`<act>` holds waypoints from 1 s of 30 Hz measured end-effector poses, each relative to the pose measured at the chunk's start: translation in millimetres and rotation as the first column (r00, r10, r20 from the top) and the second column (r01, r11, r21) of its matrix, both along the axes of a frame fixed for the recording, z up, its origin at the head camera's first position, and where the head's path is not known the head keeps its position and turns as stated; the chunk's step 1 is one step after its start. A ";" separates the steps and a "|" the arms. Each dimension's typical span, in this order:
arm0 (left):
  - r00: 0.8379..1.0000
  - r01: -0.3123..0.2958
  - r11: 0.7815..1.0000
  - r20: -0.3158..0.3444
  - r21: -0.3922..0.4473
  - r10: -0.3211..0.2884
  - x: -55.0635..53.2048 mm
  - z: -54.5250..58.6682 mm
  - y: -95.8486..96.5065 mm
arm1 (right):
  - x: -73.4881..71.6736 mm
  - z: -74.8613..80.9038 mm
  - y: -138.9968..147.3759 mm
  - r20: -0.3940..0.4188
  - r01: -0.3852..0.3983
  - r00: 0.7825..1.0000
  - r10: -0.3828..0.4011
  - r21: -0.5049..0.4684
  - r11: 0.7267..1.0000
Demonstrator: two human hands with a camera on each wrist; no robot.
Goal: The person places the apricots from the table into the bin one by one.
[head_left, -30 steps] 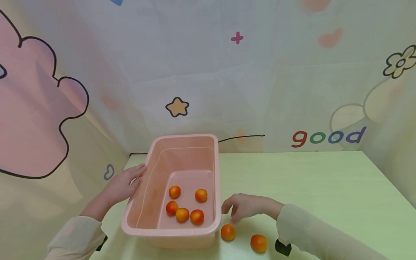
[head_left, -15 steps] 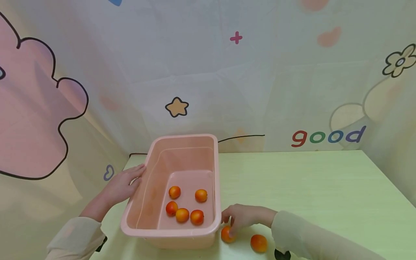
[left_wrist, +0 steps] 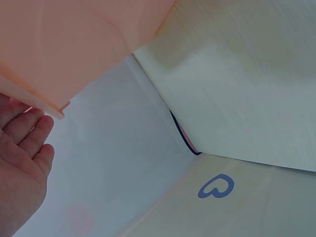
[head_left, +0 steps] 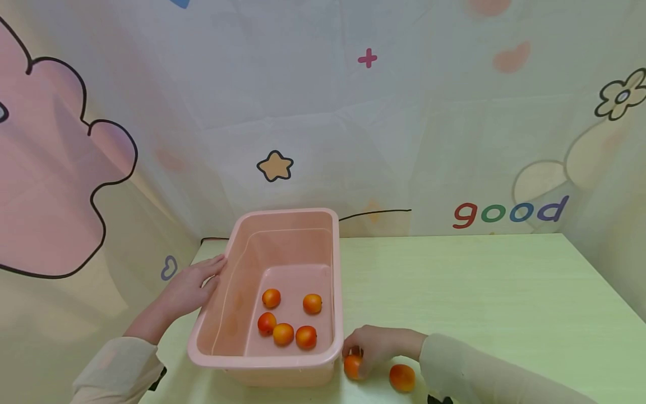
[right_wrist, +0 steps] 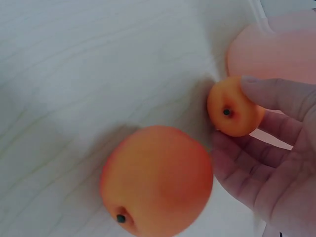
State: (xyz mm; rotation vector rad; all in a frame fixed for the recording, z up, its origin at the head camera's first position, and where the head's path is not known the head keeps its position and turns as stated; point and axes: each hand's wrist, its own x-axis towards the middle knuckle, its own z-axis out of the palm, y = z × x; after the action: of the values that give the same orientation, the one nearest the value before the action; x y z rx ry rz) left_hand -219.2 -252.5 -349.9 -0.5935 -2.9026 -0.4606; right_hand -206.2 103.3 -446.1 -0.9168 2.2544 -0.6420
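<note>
A pink plastic tub (head_left: 285, 362) stands on the table, with several small round orange-red fruits (head_left: 284, 334) on its floor. My left hand (head_left: 189, 286) rests against the tub's left rim; in the left wrist view its relaxed fingers (left_wrist: 34, 133) touch the rim's edge. Beside the tub's front right corner, my right hand (head_left: 375, 348) pinches one orange fruit (right_wrist: 234, 106) between thumb and fingers. That fruit has a dark dot at its stem end and is partly covered by the hand. A second fruit (head_left: 402, 378) lies on the table just right of the hand.
The pale green table (head_left: 469, 286) extends to the right of the tub. Behind it hangs a printed cloth (head_left: 323, 163) with a star, a flower and the word "good". The cloth also closes off the left side.
My right hand has come down toward the table's front onto the fruit beside the tub and now pinches it. The left hand, the tub and the other fruits have stayed put.
</note>
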 end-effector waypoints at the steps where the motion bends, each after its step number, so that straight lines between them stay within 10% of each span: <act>1: 1.000 0.001 1.000 -0.001 0.000 -0.001 0.0 -0.1 -0.1 | -0.1 1.1 0.1 -0.002 -0.002 1.000 0.002 0.001 1.000; 30: 0.999 -0.024 1.000 0.044 -0.001 0.024 -3.1 -4.2 -3.1 | -11.3 64.4 10.5 -0.119 -0.094 0.988 0.094 0.007 0.996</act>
State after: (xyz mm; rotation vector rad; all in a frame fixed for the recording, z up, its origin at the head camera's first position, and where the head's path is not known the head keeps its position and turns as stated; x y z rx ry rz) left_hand -222.3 -255.6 -354.1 -0.5554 -2.9476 -0.4763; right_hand -217.4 113.8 -381.6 -1.0792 2.2995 -0.5568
